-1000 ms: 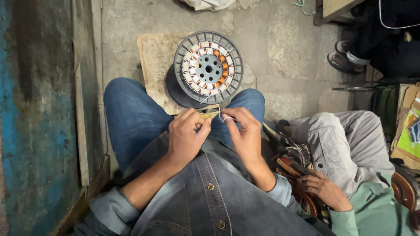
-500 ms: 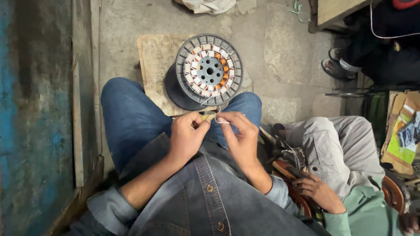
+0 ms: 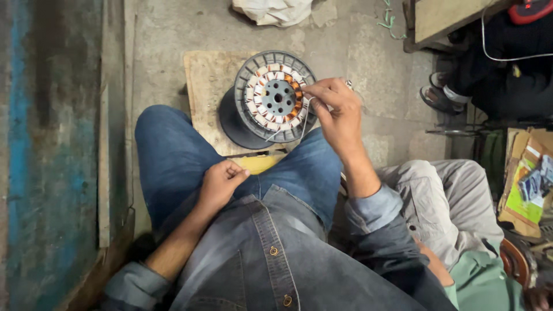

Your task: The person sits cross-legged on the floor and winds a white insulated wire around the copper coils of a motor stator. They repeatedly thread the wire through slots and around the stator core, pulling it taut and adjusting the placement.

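Right hand [image 3: 337, 109] pinches thin wire [image 3: 303, 124] at stator [image 3: 277, 98], frame centre-top; left hand [image 3: 222, 181] fisted, contents unclear; overpull might snap wire.

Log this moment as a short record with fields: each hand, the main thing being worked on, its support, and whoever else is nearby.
right hand: raised at the right rim of the motor stator, pinching a thin white thread
left hand: closed, resting on the lap against the blue jeans
motor stator: round, grey ribbed rim, copper and white windings, lying flat
support: wooden board on the concrete floor
nearby: another person seated to the right, grey trousers
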